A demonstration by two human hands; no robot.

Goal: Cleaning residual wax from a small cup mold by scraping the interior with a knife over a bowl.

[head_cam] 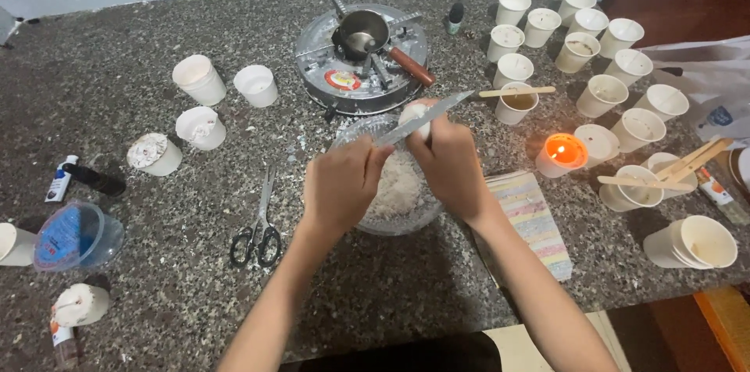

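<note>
White wax lump (413,116) clenched in right hand (451,162); left hand (341,184) grips knife (426,117).

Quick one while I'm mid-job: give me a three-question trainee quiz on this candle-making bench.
1. True or false: the left hand holds the knife.
2. What lies under both hands? A) clear bowl of white shavings B) scissors C) striped cloth
3. What does the right hand grip?

Key: 1 true. 2 A, the bowl. 3 a white lump, apparently wax, against the blade.
</note>
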